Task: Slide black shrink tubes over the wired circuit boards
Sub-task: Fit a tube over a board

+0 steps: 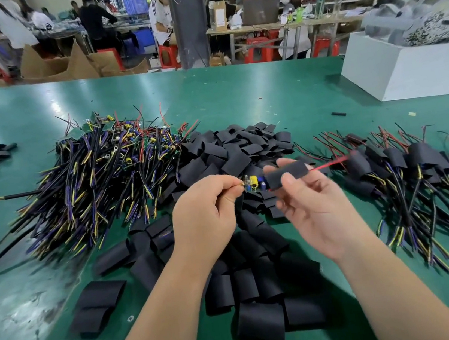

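Note:
My left hand [209,211] pinches the left end of a small wired circuit board [253,183] with a yellow part and a blue part on it. My right hand [310,201] holds a black shrink tube [286,174] between thumb and fingers, and the tube covers the board's right end. A red wire [329,164] sticks out of the tube's right side. Both hands hover above a heap of loose black shrink tubes [248,275] on the green table [235,88].
A pile of bare wired boards [109,168] lies at the left. More loose tubes [243,144] are heaped behind my hands. Boards in tubes [417,170] lie at the right. A white box [404,69] stands at the far right. People work at benches beyond.

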Motion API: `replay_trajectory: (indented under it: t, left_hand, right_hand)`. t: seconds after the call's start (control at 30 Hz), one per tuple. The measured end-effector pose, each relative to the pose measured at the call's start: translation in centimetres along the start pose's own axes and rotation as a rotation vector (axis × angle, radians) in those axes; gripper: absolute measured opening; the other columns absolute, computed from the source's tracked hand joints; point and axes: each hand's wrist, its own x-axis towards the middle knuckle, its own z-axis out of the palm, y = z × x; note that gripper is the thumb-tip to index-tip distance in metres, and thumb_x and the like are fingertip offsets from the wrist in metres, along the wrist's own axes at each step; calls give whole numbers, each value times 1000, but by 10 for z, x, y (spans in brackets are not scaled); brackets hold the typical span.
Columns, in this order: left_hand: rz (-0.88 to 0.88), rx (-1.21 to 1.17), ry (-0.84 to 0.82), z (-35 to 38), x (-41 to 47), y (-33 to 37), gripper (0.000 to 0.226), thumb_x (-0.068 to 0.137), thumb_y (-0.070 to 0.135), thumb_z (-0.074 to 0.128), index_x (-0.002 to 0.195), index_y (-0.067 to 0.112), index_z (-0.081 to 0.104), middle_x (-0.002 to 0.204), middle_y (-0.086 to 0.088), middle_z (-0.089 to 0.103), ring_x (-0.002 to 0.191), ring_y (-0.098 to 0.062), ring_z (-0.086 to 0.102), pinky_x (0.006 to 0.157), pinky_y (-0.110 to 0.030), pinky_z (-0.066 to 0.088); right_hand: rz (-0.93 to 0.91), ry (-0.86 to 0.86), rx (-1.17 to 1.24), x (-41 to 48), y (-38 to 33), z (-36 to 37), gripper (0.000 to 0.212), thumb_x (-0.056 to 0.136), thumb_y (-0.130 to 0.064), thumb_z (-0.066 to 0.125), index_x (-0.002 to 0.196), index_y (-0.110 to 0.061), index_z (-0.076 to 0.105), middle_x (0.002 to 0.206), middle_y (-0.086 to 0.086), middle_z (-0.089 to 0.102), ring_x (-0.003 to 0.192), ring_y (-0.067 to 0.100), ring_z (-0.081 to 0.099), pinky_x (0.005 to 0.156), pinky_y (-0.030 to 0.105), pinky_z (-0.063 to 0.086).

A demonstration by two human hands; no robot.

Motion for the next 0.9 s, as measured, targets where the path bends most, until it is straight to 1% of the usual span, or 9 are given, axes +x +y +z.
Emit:
replay_trajectory:
  t: [0.1,0.2,0.33,0.47,0.53,0.67,0.73,0.8,0.9]
  left_hand:
    - [-27,-49,10,2,-1,0,11,83,15,63,88,15,73,82,19,63,78,-2,61,71,-22,50]
    - [-38,-68,24,1,-1,2,10,83,13,63,87,15,73,80,20,62,77,-2,61,69,-18,49]
    - [5,-40,10,0,-1,5,9,84,14,64,87,14,73,82,14,67,79,-5,63,71,-25,52]
    - [103,66,-11,1,-3,7,7,84,13,66,85,13,73,84,8,70,79,-14,65,70,-32,52]
    - [131,102,-10,0,-2,7,7,85,12,67,85,13,73,84,7,71,79,-14,64,69,-32,52]
    - [185,148,-12,-1,-2,6,7,84,10,67,83,13,74,83,6,71,75,-18,64,64,-35,51]
    - [194,152,-6,-1,-2,5,8,84,9,67,83,12,73,83,6,71,74,-20,64,63,-37,51]
    - [184,144,-1,-1,-2,5,8,84,7,67,83,12,73,83,6,71,75,-20,64,64,-37,51]
    - [140,98,-11,-1,-2,6,8,83,6,67,83,12,73,83,6,71,78,-16,65,65,-35,52]
  right_hand:
    - [-11,4,-36,0,3,2,33,69,-13,66,101,-10,63,100,7,74,75,12,66,60,18,49]
    - [-3,32,-31,1,2,1,32,62,-14,71,94,-8,65,88,9,73,70,13,65,59,19,50]
    - [35,88,-56,-1,2,3,45,52,-25,78,90,-7,61,79,8,71,67,11,68,58,19,53]
    - [97,121,-49,-3,4,8,6,60,-22,73,62,-20,68,69,3,72,65,13,71,55,19,53]
    - [96,120,-57,-4,5,10,10,63,-21,72,53,-22,69,63,-1,70,66,13,71,55,18,53]
    - [115,155,-16,-3,8,10,5,63,-22,74,61,-19,71,80,7,75,69,15,72,56,19,54]
    - [135,143,-19,-3,9,10,12,65,-23,73,73,-14,70,87,10,75,72,16,73,57,19,54]
    - [159,117,-11,-4,10,10,21,68,-22,71,84,-9,68,89,10,75,74,15,73,59,19,54]
    - [151,61,12,-4,8,10,22,69,-18,68,89,-10,66,87,7,76,74,13,73,60,20,55]
